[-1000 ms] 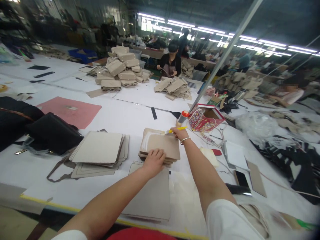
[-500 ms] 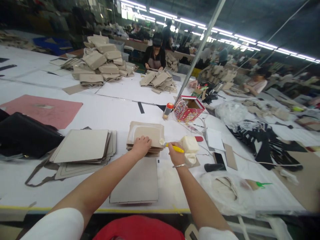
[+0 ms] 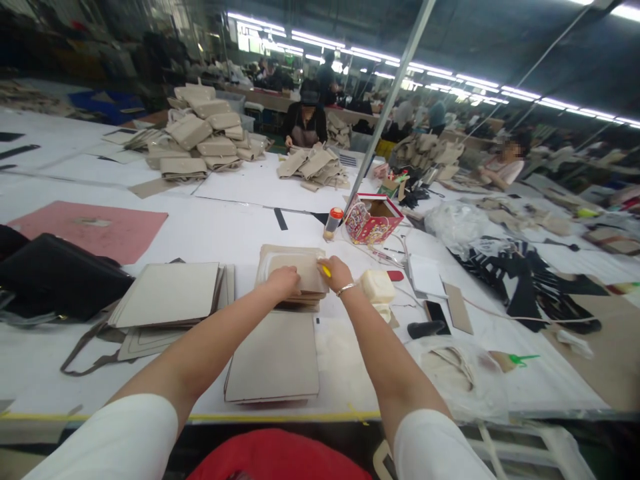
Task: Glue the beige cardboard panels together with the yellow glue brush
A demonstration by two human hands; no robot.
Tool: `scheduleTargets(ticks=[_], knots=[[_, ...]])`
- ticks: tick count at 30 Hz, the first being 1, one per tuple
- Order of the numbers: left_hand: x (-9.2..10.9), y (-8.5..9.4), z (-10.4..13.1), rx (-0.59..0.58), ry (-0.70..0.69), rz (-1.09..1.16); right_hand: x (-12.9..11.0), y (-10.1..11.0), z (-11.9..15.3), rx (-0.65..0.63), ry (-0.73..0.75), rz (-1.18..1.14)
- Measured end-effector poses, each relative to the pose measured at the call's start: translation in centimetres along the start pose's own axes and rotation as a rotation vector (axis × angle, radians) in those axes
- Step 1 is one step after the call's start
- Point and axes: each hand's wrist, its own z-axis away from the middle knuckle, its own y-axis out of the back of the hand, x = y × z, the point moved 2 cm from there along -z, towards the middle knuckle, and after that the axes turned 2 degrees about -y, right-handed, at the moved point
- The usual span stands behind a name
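Observation:
A small stack of beige panels (image 3: 311,275) lies in front of me, with a whitish wet-looking band along the left and far edges of the top piece. My left hand (image 3: 284,281) rests on the near side of this stack, open, its fingers lying on the top panel. My right hand (image 3: 336,275) is closed around a brush with a yellow handle (image 3: 327,271), over the stack's right edge; the bristles are mostly hidden by the hand. Nearer to me sits a pile of larger grey-beige panels (image 3: 274,360). A cream-coloured plastic container (image 3: 377,287) stands right of my right hand.
Left are more panels (image 3: 167,293), a black bag (image 3: 65,277) and a pink sheet (image 3: 90,230). Beyond stand a red-lidded jar (image 3: 333,223), a red patterned box (image 3: 373,220) and a metal pole. A phone (image 3: 437,317) and plastic bag lie right. Co-workers sit across the table.
My right hand has moved left and away from me with the brush, from beside the stack to over its right edge. The left hand stays on the stack, its fingers slightly drawn in.

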Motion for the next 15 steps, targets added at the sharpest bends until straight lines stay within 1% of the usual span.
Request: scheduleTargets(ticks=[2, 3, 5, 8, 9, 10, 12, 13, 15], knots=[[-0.2, 0.3, 0.0, -0.028, 0.0, 0.012, 0.3, -0.2, 1.2, -0.135, 0.09, 0.121], [-0.3, 0.4, 0.0, -0.037, 0.0, 0.015, 0.4, 0.0, 2.3, -0.174, 0.118, 0.135], [-0.4, 0.5, -0.1, -0.044, -0.006, 0.014, 0.5, 0.8, 5.2, -0.219, 0.159, 0.123], [-0.2, 0.5, -0.1, -0.042, -0.051, -0.001, 0.0, 2.8, 9.7, -0.266, 0.222, 0.038], [0.0, 0.4, -0.1, -0.039, -0.075, -0.008, -0.2, 3.6, 11.1, -0.243, 0.226, -0.006], [0.1, 0.5, 0.1, -0.029, -0.096, -0.014, -0.4, 4.4, 12.4, -0.189, 0.207, -0.058], [0.2, 0.7, 0.9, 0.045, -0.119, -0.01, -0.6, 5.8, 14.5, -0.014, 0.087, -0.19], [0.2, 1.1, 1.7, 0.124, -0.114, 0.008, -0.7, 6.2, 15.4, 0.08, -0.002, -0.269], [-0.1, 2.1, 3.9, 0.359, -0.046, 0.104, -0.9, 6.3, 16.7, 0.222, -0.171, -0.433]])
